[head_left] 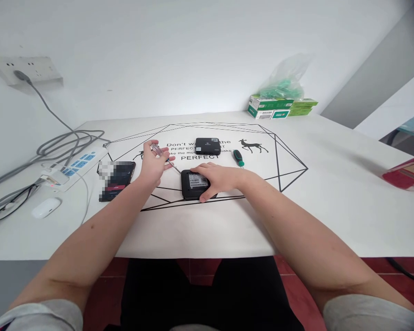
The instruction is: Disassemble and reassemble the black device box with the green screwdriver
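My left hand [154, 162] is closed around the clear handle of a screwdriver [173, 166]. Its thin metal shaft slants down to the upper left corner of a black square device [188, 185]. That device lies on the table with a white printed label facing up. My right hand [215, 179] grips the device from the right, fingers along its far edge and thumb at the near edge. Part of its right side is hidden under the palm. Behind it lies a second black box [208, 146] with small stickers. A green and black screwdriver [238, 158] rests to the right.
A phone [119, 180] lies left of my left forearm. Farther left are a power strip [84, 164] with coiled grey cables and a white earbud-type case [46, 208]. Green boxes [272, 103] topped by a plastic bag stand against the wall. A red box [407, 172] sits at the right edge.
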`<state>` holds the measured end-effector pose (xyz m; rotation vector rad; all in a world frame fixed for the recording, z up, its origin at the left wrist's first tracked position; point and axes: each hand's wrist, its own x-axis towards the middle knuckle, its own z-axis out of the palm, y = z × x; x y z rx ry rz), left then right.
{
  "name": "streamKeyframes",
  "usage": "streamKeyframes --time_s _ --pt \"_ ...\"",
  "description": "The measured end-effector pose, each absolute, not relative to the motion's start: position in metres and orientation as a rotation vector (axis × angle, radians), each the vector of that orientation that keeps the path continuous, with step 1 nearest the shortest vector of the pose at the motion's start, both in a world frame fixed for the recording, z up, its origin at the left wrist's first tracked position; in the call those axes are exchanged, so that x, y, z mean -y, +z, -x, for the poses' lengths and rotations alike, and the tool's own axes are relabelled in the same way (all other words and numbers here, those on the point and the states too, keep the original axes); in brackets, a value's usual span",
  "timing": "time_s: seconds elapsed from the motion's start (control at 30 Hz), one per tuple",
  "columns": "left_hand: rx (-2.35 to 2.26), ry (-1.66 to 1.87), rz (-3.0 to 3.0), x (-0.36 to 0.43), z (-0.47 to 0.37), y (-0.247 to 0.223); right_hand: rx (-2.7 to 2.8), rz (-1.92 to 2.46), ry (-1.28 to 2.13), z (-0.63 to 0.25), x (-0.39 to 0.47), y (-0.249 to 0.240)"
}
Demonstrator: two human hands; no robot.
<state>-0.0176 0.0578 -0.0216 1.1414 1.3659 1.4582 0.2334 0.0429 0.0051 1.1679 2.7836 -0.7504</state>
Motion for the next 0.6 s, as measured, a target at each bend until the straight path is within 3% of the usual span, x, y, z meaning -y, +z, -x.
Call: streamKeyframes --time_s 0.23,0.6 --pt "-1.369 1.313 -0.751 -0.066 0.023 -0.019 -2.83 -1.098 -0.79 -0.239 -0.049 0.0" --pt "-1.305 1.25 -0.781 -0.065 0.026 -0.021 -2.923 -1.018 -0.826 -0.242 -0.055 -0.006"
